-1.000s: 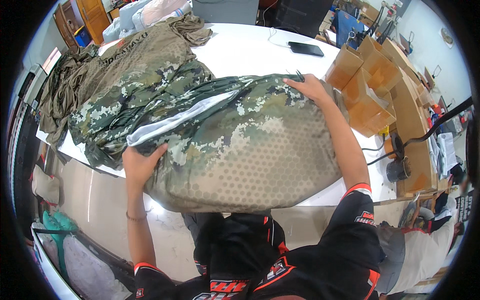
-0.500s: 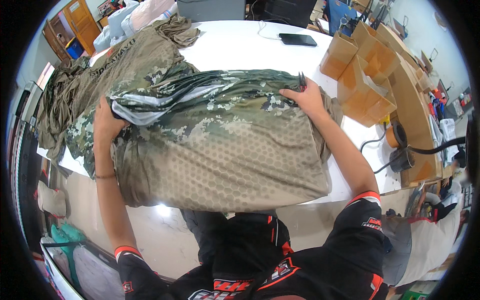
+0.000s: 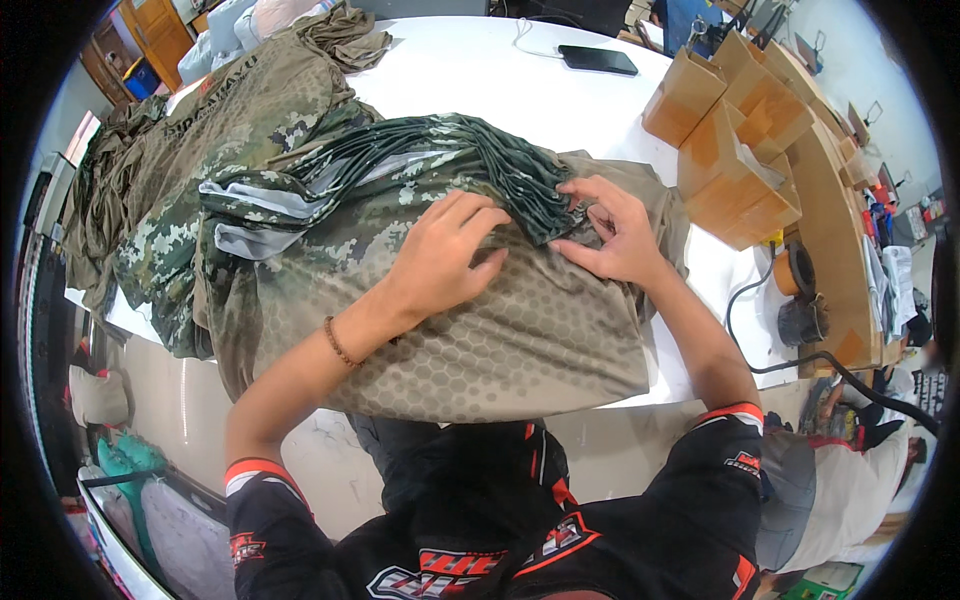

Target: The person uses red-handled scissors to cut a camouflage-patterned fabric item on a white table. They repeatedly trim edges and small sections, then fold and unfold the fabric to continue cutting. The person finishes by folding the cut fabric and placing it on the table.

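Fabric (image 3: 520,365) in camouflage print lies layered along the near edge of the white table (image 3: 450,75), its bottom overhanging. Dark green folds (image 3: 515,175) bunch along its upper side. The person's left hand (image 3: 440,260) is over the middle, fingers loosely bent and thumb parted from them; contact cannot be told. The right hand (image 3: 622,235) has thumb and index fingertip against the folds' right end, though how firmly they grip cannot be told. Cardboard boxes (image 3: 735,195) stand to the right, beyond a smartphone's (image 3: 598,60) near side.
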### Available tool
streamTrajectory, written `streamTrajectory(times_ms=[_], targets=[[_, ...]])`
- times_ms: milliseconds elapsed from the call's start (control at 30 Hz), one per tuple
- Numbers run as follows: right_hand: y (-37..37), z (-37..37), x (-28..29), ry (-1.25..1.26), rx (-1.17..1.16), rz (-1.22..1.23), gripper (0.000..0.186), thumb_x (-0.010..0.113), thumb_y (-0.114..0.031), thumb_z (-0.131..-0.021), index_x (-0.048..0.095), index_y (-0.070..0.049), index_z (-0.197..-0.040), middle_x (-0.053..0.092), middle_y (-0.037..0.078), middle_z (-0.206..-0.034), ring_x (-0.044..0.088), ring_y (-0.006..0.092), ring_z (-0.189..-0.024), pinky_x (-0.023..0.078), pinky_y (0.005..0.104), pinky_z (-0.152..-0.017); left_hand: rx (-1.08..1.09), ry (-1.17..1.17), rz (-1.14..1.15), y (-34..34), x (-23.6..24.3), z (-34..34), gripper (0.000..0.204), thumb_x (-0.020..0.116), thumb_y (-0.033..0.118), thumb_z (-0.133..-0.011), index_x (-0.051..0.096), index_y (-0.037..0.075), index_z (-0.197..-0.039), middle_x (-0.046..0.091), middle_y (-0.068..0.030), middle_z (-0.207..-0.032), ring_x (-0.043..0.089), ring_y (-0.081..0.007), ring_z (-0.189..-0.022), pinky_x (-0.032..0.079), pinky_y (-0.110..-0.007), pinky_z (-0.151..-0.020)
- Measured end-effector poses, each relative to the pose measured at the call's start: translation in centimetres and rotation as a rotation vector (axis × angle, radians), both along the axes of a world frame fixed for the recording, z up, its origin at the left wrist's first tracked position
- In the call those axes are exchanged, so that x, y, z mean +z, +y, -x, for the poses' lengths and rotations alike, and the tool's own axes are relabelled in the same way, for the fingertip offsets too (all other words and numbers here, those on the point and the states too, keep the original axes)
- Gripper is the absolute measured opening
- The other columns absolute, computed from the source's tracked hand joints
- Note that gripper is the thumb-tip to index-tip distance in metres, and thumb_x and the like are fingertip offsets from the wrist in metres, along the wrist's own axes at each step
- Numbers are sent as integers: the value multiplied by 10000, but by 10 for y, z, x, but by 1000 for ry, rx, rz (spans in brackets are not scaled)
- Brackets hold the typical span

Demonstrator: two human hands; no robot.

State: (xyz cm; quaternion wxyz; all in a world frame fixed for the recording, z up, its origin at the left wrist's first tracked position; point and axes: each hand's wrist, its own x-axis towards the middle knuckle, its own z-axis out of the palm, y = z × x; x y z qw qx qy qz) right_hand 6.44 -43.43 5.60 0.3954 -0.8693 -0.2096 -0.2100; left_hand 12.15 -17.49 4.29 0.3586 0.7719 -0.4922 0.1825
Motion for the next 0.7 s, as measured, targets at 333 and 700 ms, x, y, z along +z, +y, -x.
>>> streamTrajectory(times_ms=[333, 700], targets=[[-6, -2, -15, 38, -23, -137, 538, 838, -74, -783, 626, -69, -1277, 676, 13, -888, 367, -7, -512, 282, 187, -470, -42, 285, 94, 2, -17, -20, 234, 789, 65, -796, 728, 32, -1019, 715, -103, -1010, 686, -241, -867, 546, -319, -756], [6, -8, -14, -49, -246, -461, 143, 776, -42, -856, 673, -28, -955, 566, -79, -668, 396, -17, -561, 286, 183, -483, -95, 18, 124, -33, -11, -27, 280, 710, -10, -830, 715, 17, -1109, 686, -132, -1119, 637, -303, -1071, 500, -407, -924]])
